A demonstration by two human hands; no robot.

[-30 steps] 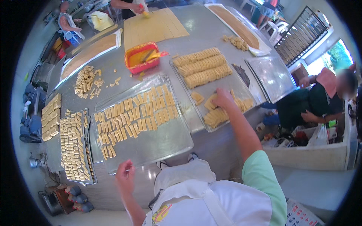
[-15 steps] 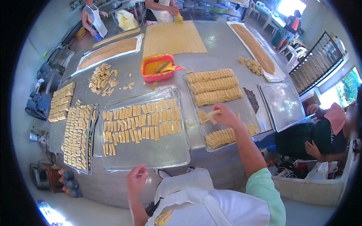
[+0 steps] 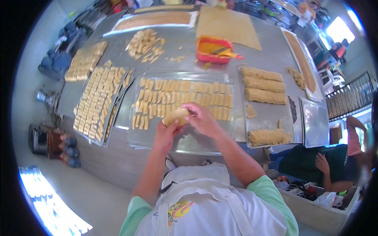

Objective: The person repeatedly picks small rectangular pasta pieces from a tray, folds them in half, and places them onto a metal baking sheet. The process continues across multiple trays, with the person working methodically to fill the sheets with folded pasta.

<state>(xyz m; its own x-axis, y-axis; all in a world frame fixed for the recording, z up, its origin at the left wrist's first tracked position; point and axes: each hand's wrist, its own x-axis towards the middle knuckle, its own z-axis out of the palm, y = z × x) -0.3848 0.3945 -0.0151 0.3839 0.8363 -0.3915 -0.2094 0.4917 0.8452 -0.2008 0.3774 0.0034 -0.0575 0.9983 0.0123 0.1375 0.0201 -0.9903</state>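
A curved stack of pale dough strips (image 3: pixel 176 116) is held above the middle metal tray (image 3: pixel 189 144). My left hand (image 3: pixel 168 133) grips it from below and the left, thumb across the near side. At its right end, the fingers of my right hand (image 3: pixel 202 121) are closed on the stack. Beneath and beyond my hands, short dough pieces (image 3: pixel 218 99) lie in rows on that tray. On the right tray (image 3: pixel 264 117) rest packed rows of strips (image 3: pixel 264 84), a near bundle (image 3: pixel 269 137) and a few loose pieces (image 3: pixel 251 111).
Left of me are a tray full of pieces (image 3: pixel 94 104) and stacked strips (image 3: pixel 86 61). Farther back are a loose dough heap (image 3: pixel 142 44), a red tub with a brush (image 3: pixel 214 49) and a dough sheet (image 3: pixel 228 27). A co-worker (image 3: pixel 330 167) is at the right.
My right hand has moved left from the right tray with dough strips. My left hand has risen over the middle tray, and both hands now hold the stack. The view has shifted left.
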